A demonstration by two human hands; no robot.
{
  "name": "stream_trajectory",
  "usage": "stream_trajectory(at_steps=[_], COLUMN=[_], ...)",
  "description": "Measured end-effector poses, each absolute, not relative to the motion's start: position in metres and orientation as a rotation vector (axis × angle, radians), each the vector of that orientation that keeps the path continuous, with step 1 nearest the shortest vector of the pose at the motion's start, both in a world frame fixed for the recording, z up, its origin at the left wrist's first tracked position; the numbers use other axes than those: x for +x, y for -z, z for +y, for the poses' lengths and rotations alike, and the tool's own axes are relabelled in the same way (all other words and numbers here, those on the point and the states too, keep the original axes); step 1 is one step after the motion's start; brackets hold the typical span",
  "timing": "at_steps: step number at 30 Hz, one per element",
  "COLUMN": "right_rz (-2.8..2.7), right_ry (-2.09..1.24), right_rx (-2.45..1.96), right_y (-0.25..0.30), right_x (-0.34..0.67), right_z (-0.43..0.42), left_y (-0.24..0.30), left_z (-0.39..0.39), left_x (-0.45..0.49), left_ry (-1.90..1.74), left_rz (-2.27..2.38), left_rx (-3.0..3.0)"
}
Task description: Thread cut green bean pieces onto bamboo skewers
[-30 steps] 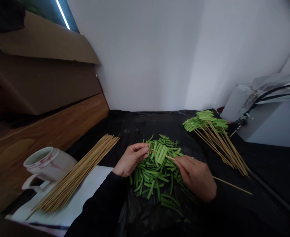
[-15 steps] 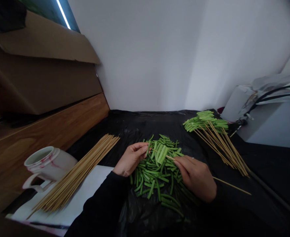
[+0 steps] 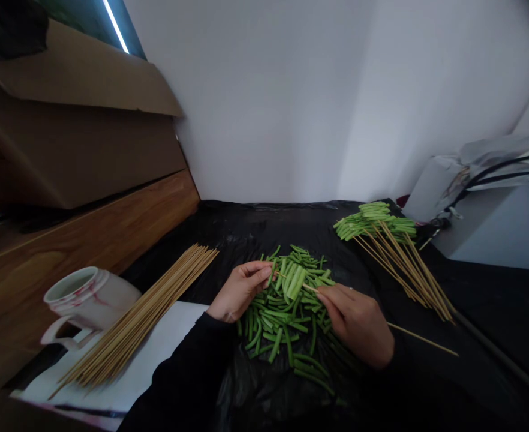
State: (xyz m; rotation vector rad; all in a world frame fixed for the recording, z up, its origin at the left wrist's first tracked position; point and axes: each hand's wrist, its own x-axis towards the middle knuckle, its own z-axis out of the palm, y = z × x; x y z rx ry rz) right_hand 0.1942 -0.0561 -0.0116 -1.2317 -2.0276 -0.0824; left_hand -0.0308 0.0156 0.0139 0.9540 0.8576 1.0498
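Note:
My right hand (image 3: 358,321) is closed around a bamboo skewer (image 3: 310,288), whose back end sticks out past the hand to the right. Several cut green vegetable stems (image 3: 295,282) sit side by side on this skewer, threaded crosswise. At the skewer's tip, my left hand (image 3: 242,289) pinches one more green stem piece (image 3: 272,273) between thumb and fingertips. Whether the tip has pierced that piece, I cannot tell. Beneath both hands lies a loose pile of cut green stems (image 3: 276,321) on black plastic sheeting (image 3: 264,225).
On the left, a bundle of bamboo skewers (image 3: 143,318) lies over white paper (image 3: 174,336) against a tipped mug (image 3: 107,300). Finished-looking skewers of stems (image 3: 372,221) lie at the back right. A cardboard box (image 3: 111,144), a white wall (image 3: 268,108) and a grey box (image 3: 498,222) bound the space.
Almost nothing differs. Both hands keep their hold on the skewer and the stem piece, with only a tiny shift of the fingers.

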Motion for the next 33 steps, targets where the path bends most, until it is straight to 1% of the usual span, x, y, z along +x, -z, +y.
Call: stream_trajectory(at_steps=[26,33], right_rz=[-2.018,-2.023], right_ry=[0.031,0.045], right_rx=[-1.244,-1.24], right_y=[0.018,0.018], right_x=[0.191,0.191], right_z=[-0.055,-0.054], left_y=[-0.001,-0.004], left_z=[0.017,0.013], left_x=[-0.025,-0.023], left_ry=[-1.068,-1.03], left_rz=[0.991,0.978], left_rx=[1.116,1.04])
